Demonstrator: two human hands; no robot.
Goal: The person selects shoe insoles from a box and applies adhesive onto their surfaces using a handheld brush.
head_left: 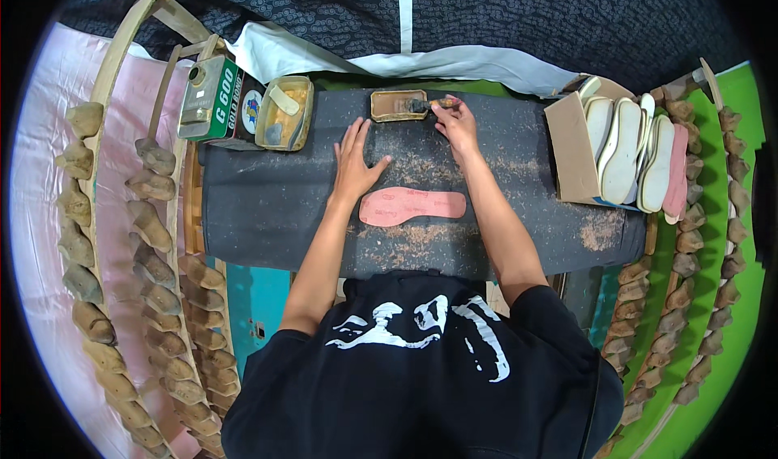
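My right hand [455, 127] grips the handle of a short brush [421, 105]. Its dark bristle end reaches over the right side of a small shallow tray [374, 107], which has a brownish layer inside. To the left of that tray and a little nearer, my left hand [355, 163] rests on the dark tabletop with fingers stretched out and nothing in them. A pink insole-shaped piece [412, 207] with printed marks lies flat between my forearms, its wider end pointing left. Neither hand touches it.
Shavings litter the dark table [267, 208]. At the back left stand a green-and-white metal can [212, 102] and a stained tub [305, 115] holding scrapers. A cardboard box [574, 147] of white and pink insoles sits right. Racks of wooden shoe lasts [154, 224] flank both sides.
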